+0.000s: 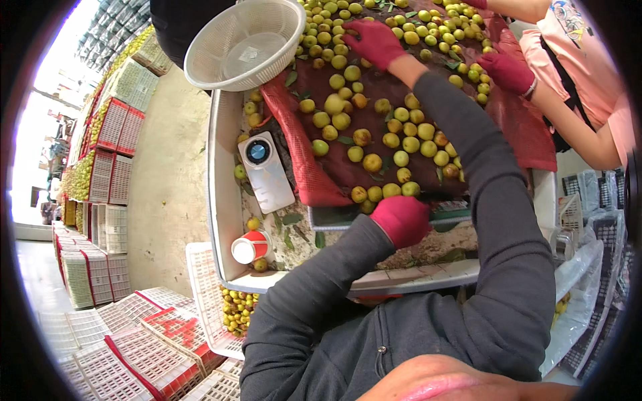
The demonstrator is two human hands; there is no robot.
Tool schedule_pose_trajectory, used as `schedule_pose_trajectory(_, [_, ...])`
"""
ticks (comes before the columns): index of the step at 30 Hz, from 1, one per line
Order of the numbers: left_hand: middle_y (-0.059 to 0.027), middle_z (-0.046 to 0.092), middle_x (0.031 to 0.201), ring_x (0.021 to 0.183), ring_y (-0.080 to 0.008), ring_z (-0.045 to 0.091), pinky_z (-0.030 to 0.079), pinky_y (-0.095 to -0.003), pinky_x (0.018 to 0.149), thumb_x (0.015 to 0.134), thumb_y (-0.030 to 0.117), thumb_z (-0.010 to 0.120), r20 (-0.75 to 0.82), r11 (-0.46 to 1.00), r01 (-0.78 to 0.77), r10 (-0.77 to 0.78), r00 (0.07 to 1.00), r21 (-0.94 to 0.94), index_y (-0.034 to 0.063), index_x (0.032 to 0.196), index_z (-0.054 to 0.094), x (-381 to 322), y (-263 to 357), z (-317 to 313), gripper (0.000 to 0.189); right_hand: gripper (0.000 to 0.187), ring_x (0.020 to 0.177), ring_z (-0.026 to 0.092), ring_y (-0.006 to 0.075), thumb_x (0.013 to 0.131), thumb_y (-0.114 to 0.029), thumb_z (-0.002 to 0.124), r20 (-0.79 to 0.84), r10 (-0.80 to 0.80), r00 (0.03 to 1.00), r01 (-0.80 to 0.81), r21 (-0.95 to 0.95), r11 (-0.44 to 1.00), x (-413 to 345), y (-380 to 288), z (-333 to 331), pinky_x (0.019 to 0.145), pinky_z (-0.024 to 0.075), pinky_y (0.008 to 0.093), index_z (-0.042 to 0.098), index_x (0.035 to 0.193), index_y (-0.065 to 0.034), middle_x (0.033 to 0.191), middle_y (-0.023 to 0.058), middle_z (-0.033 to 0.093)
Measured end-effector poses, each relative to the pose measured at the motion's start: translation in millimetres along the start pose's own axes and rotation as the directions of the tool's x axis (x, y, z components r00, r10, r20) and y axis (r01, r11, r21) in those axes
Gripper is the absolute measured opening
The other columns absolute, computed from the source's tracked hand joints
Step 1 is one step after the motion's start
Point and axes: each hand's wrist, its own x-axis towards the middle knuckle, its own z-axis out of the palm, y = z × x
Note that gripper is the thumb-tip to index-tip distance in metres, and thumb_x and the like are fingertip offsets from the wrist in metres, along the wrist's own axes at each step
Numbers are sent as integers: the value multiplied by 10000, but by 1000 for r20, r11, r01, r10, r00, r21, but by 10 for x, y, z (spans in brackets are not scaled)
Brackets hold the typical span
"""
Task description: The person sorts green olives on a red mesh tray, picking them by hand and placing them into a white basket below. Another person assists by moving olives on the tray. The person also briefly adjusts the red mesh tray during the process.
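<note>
My right hand (376,44), in a red glove, reaches far over the dark red cloth (371,85), its fingers apart beside several round yellow-green fruits (333,104) that look like jujubes. Nearer to me, my left hand (401,221), gloved in the same red, is at the cloth's front edge. A fruit (411,189) lies right by its knuckles. The left fingers are hidden from view, so what they hold does not show. Beneath that hand runs the rim of a shallow container (331,226). Loose leaves (346,140) lie among the fruits, some of which have brown patches.
A white mesh basket (246,55) stands at the upper left. In the white-rimmed tub (215,200) lie a smartphone (268,173) and a paper cup (251,246). Across from me at right, a co-worker's gloved hand (507,70) is over the cloth. Stacked crates (115,125) line the left.
</note>
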Motion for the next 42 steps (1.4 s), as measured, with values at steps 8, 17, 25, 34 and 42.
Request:
schedule_pose_trajectory(8, [-124, 707, 812, 740, -336, 689, 536, -443, 629, 874, 227, 552, -401, 967, -250, 211, 892, -48, 95, 887, 697, 166, -270, 537, 196, 758, 1384, 394, 412, 810, -715, 508, 217, 386, 897, -374, -94, 923, 980, -548, 806, 1113, 247, 640, 468, 1443, -299, 1553, 70, 386])
schedule_pose_trajectory(17, [-138, 703, 821, 756, -349, 680, 538, -472, 663, 843, 328, 617, -48, 1000, -3, 4, 999, 16, 143, 1147, 663, 60, -33, 38, 359, 563, 1313, 428, 334, 723, -600, 659, 386, -270, 882, 335, -111, 936, -133, -822, 202, 976, 346, 688, 696, 1167, -256, 1434, -14, 489])
schedule_pose_trajectory(25, [-151, 693, 808, 780, -368, 679, 536, -497, 675, 864, 360, 616, -5, 998, 4, -4, 1000, 65, 125, 1037, 682, 44, -39, 76, 299, 362, 1179, 599, 265, 861, -360, 714, 190, -374, 908, 274, 405, 872, -1254, -8, -575, 954, 492, 401, 704, 1177, -184, 1235, 88, 661])
schedule_pose_trajectory(34, [-145, 698, 827, 795, -368, 681, 541, -493, 693, 860, 295, 585, -5, 997, 69, -69, 998, 23, 134, 1042, 695, 16, -92, 162, 267, 510, 876, 658, 246, 917, -334, 671, 219, 337, 916, -388, 269, 881, -970, 563, -367, 798, 525, 343, 553, 1350, -92, 1133, 157, 680])
schedule_pose_trajectory(42, [-133, 690, 797, 750, -361, 676, 536, -489, 664, 866, 279, 563, -46, 993, -38, 43, 998, 110, 135, 961, 700, 54, -73, 129, 220, 738, 1350, 382, 443, 882, -639, 527, 441, -92, 893, 30, 145, 989, -864, -336, -291, 1114, 275, 559, 434, 1462, -192, 1538, 128, 370])
